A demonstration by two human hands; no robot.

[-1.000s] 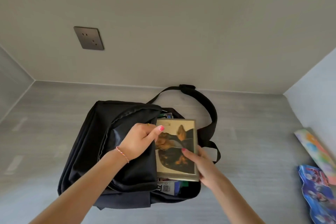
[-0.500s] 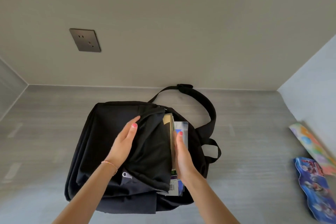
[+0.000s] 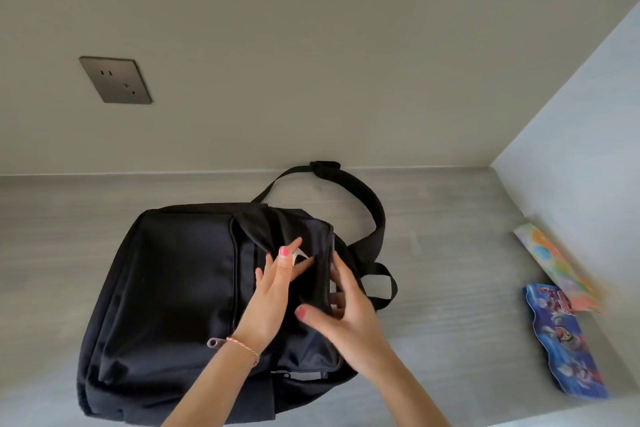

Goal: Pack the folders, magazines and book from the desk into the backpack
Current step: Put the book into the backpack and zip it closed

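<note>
One black backpack (image 3: 166, 288) lies flat on the tabletop (image 3: 450, 270) under both hands, its contents no longer visible. One left hand (image 3: 273, 295), fingers straight and loosely spread, presses the flap fabric just beside the opening. One right hand (image 3: 343, 315), immediately to its right, has thumb and curled fingers pinching the zipper edge (image 3: 327, 288). Judged step: closing the main compartment; best done holding the flap taut while drawing the edges together. One zipper pull (image 3: 214, 343) sits by the left wrist. Well right of the right hand: two colourful printed items (image 3: 564, 336), still unpacked.
</note>
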